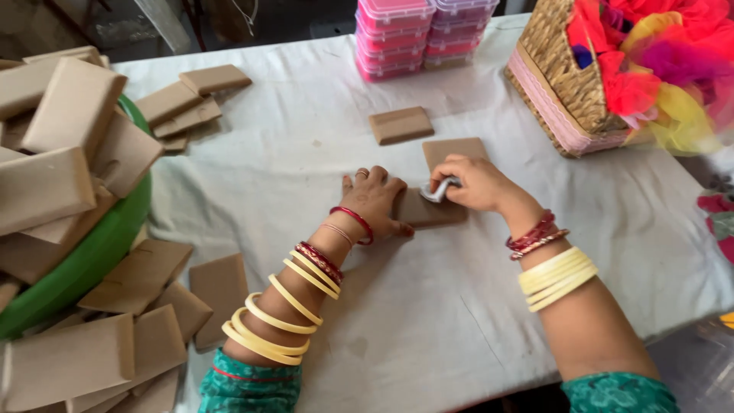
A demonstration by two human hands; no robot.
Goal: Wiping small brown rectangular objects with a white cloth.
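Brown packet [428,210] lies flat, lengthwise left-right, under both hands, apparently pressed.

White cloth-covered table [459,321]; beyond far edge dim, perhaps bare floor [306,19].

A cloth-covered surface [428,321] carries brown packets [401,125] beyond the left hand [373,200], pink boxes [394,34], and a wicker basket [562,76] past the right hand [475,183].
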